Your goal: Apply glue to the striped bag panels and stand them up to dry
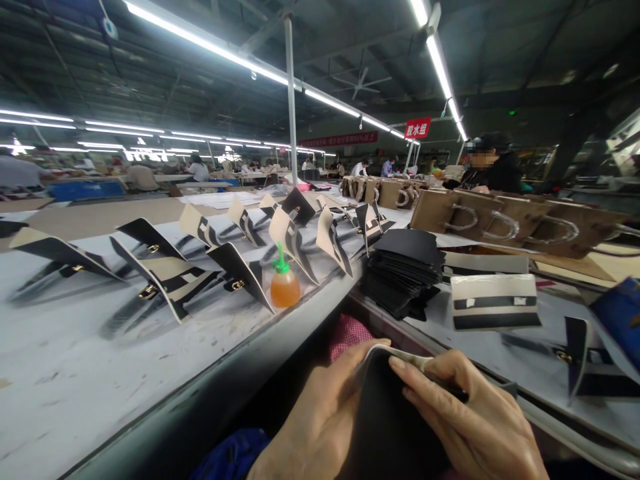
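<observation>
At the bottom centre of the frame I hold a black sheet (385,413) with a pale inner side: my left hand (320,420) closes around its left edge with the thumb on the top rim, and my right hand (475,420) lies over its right part, the fingers pressing on the upper edge. Just above the hands there is a piece of pink cloth (347,333), and further up a stack of black pieces (403,270) on the grey table (75,373). To the left of the stack stands a small orange bottle (285,285) with a green cap, between folded black-and-cream pieces (165,280) with gold clasps.
</observation>
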`<state>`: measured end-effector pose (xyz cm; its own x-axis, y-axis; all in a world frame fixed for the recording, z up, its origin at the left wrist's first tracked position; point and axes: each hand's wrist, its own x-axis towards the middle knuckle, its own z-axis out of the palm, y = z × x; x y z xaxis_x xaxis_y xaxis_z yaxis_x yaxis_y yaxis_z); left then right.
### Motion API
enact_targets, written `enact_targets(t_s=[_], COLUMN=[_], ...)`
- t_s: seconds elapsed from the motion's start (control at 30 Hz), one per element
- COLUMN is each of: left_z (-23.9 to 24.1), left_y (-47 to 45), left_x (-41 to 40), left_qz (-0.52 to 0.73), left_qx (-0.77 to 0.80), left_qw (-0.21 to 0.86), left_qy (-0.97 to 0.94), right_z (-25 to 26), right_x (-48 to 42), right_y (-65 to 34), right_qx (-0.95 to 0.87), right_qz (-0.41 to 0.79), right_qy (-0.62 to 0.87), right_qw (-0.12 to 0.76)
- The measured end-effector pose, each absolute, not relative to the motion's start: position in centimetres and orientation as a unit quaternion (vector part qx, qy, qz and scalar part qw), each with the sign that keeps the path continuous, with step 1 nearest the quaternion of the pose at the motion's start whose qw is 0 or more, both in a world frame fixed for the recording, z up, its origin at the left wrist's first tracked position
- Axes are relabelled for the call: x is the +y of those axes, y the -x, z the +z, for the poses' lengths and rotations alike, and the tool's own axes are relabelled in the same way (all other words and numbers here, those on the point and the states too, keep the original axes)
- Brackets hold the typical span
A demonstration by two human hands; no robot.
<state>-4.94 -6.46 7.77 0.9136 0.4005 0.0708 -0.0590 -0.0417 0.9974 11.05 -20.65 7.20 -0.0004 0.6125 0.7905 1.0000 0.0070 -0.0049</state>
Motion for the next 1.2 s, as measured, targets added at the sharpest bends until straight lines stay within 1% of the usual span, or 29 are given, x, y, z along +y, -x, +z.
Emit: enact_targets(t_s=[0.3, 0.5, 0.7, 0.87, 1.07, 1.13, 1.2], left_z=[8.6, 8.5, 8.2, 8.0, 6.7, 6.7, 7.0], left_y=[4.6, 4.7, 4.4, 4.4, 5.1, 5.1, 5.0], left_x=[-7.1, -7.1, -7.1, -6.7, -5.9, -5.9, -6.0], left_qz=[0.189, 0.187, 0.198, 0.198, 0.195, 0.192, 0.183], left_qx=[0.076, 0.090, 0.046, 0.028, 0.111, 0.118, 0.103], left_qw=[0.725, 0.697, 0.709, 0.678, 0.549, 0.566, 0.608], left_qy=[-0.658, -0.686, -0.675, -0.707, -0.805, -0.793, -0.766], right_z=[7.7, 7.5, 7.2, 6.9, 6.6, 6.6, 6.6], right_x=[-20.1, -20.2, -20.1, -20.2, -20.2, -20.1, -20.1], right_y=[-10.6, -10.7, -10.5, -10.5, -10.6, -10.5, -10.4], right_qx=[-0.635, -0.633, -0.631, -0.629, -0.620, -0.618, -0.616], right_qz=[-0.314, -0.306, -0.302, -0.294, -0.282, -0.278, -0.273], right_qy=[0.623, 0.623, 0.620, 0.619, 0.636, 0.639, 0.643], right_qw=[0.331, 0.341, 0.356, 0.366, 0.363, 0.364, 0.364])
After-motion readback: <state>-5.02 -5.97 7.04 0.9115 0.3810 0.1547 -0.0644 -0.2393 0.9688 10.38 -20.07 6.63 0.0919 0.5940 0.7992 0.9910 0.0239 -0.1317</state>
